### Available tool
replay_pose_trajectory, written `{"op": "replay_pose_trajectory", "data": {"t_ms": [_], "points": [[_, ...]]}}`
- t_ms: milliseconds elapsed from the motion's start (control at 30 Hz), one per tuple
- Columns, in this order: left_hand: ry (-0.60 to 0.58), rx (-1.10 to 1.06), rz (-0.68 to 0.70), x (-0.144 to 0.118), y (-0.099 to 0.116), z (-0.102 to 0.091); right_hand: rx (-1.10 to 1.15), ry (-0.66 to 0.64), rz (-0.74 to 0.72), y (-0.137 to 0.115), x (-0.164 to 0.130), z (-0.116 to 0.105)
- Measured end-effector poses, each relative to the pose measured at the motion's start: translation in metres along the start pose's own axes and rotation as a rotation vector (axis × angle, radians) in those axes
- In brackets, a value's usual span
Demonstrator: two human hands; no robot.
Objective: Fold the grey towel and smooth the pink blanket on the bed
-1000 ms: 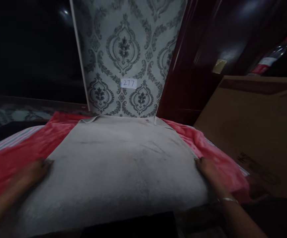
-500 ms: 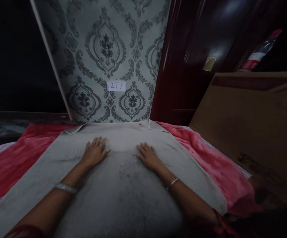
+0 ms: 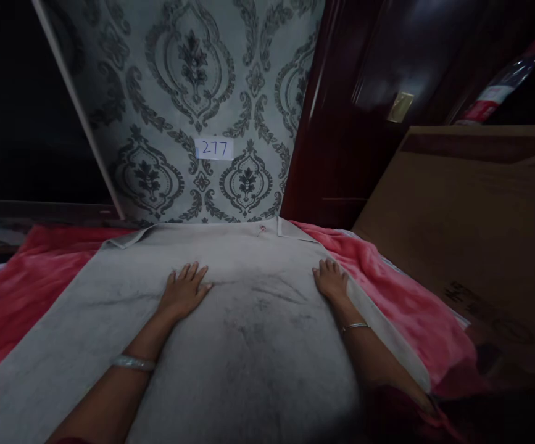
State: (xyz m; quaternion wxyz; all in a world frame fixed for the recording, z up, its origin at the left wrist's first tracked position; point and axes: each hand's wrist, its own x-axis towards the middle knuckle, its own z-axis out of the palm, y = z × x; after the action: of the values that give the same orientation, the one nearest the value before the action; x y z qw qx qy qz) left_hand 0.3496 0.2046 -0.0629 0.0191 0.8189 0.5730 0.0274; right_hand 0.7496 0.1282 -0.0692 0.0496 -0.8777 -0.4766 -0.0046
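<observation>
Pressing one grey shirt (image 3: 248,345): two flat hands (left hand (image 3: 184,291), right hand (image 3: 331,280)).

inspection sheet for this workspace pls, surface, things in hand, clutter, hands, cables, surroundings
surface: fuzzy pink-red blanket spread under the work, striped fabric showing at its far left edge
job's things: pale grey collared shirt laid flat, collar and a small button toward the wall, faint creases across the middle
clutter: large brown cardboard box at the right, plastic bottle with red label behind it
grippers: left hand flat on the shirt, fingers spread; right hand flat at the shirt's right edge; a bangle on each wrist
cables: nothing seen
surroundings: grey damask wallpaper with a small white tag reading 277, dark red wooden door, dark area at left
</observation>
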Motion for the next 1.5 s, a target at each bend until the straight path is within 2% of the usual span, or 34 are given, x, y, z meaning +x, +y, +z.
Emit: {"op": "replay_pose_trajectory", "data": {"t_ms": [67,100,200,267,300,367,500,567,667,767,833,933,1033,1133,1233,1367,1433,1500], "points": [[0.019,-0.021,0.005,-0.001,0.0,0.0,0.022,-0.014,-0.089,-0.031,-0.016,-0.003],[0.024,-0.031,0.008,-0.001,0.0,0.0,0.041,-0.032,-0.192,-0.05,-0.026,-0.003],[0.034,-0.039,0.009,-0.002,-0.001,0.001,0.118,-0.123,-0.64,-0.1,-0.055,0.002],[0.029,-0.031,0.011,-0.003,-0.002,0.001,0.156,-0.15,-0.878,-0.115,-0.064,0.006],[0.026,-0.028,0.015,-0.003,-0.002,0.001,0.156,-0.144,-0.919,-0.114,-0.063,0.007],[0.014,-0.023,0.026,-0.003,-0.001,0.002,0.114,-0.122,-0.81,-0.098,-0.051,0.009],[-0.018,-0.019,0.012,-0.002,-0.003,0.0,0.011,-0.06,-0.328,-0.039,-0.011,0.008],[-0.035,-0.005,-0.044,-0.002,-0.014,-0.004,0.01,-0.021,-0.17,-0.013,0.002,0.009],[-0.042,0.012,-0.207,-0.006,-0.047,-0.01,0.053,0.025,-0.024,0.011,0.01,0.014],[0.006,0.004,-0.399,-0.015,-0.084,-0.016,0.128,0.079,0.069,0.025,0.015,0.021],[0.057,0.003,-0.495,-0.02,-0.098,-0.017,0.178,0.143,0.141,0.033,0.019,0.025],[0.125,0.016,-0.565,-0.024,-0.106,-0.019,0.242,0.242,0.237,0.04,0.023,0.029],[0.145,0.037,-0.589,-0.032,-0.113,-0.025,0.284,0.272,0.273,0.041,0.024,0.029],[0.148,0.032,-0.696,-0.054,-0.132,-0.034,0.325,0.319,0.288,0.04,0.023,0.027],[0.222,0.018,-0.769,-0.082,-0.151,-0.039,0.393,0.401,0.303,0.043,0.026,0.03],[0.395,-0.189,-0.859,-0.099,-0.163,-0.038,0.538,0.372,0.335,0.054,0.033,0.039],[0.445,-0.334,-0.91,-0.099,-0.167,-0.037,0.581,0.331,0.351,0.058,0.035,0.042],[0.484,-0.478,-0.897,-0.099,-0.173,-0.036,0.568,0.32,0.369,0.059,0.035,0.041]]}}
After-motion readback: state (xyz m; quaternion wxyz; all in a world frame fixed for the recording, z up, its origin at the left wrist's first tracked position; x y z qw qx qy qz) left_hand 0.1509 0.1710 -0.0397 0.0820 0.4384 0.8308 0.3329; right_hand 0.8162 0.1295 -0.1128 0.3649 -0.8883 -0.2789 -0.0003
